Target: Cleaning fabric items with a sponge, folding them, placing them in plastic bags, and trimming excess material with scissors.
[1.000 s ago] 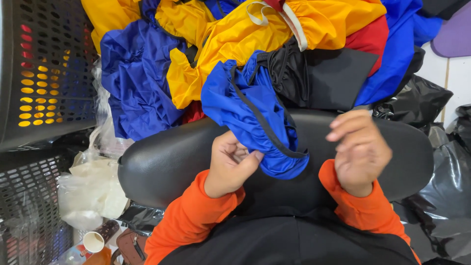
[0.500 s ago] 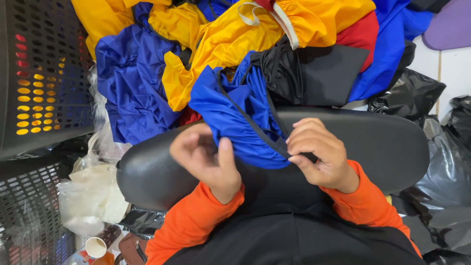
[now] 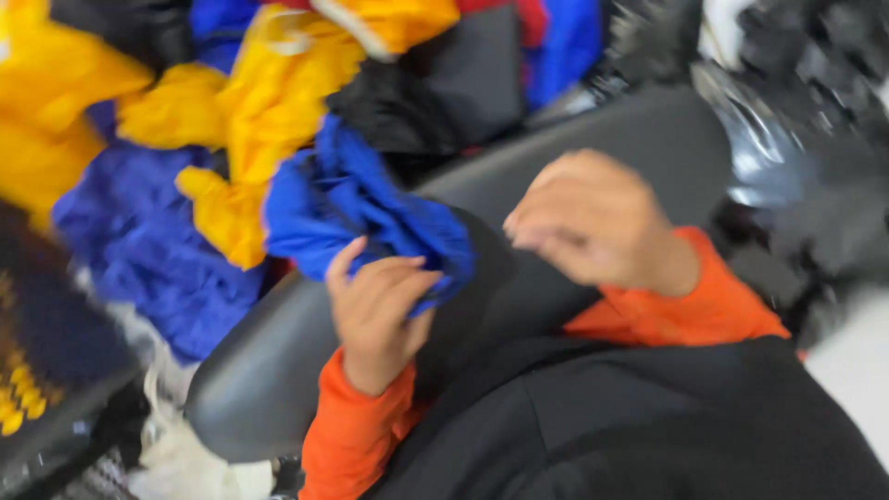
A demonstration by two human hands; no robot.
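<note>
The picture is blurred by motion. My left hand (image 3: 375, 310) grips a bunched blue garment with black trim (image 3: 356, 208), which lies across the edge of a black padded seat (image 3: 611, 130). My right hand (image 3: 593, 218) hovers over the seat to the right of the garment with its fingers curled. The blur hides whether it holds anything. Both arms wear orange sleeves (image 3: 347, 435), and a black garment (image 3: 630, 426) covers my lap.
Behind the seat lies a heap of yellow (image 3: 259, 102), blue (image 3: 148, 250), black (image 3: 444, 83) and red clothes. A dark perforated crate (image 3: 46, 361) stands at the left. Black plastic bags (image 3: 815, 176) fill the right side, and pale plastic (image 3: 185, 463) lies at the bottom left.
The view has swung and tilted. My left hand has closed on the blue garment. My right hand has lifted off the garment's black trim and moved to the right.
</note>
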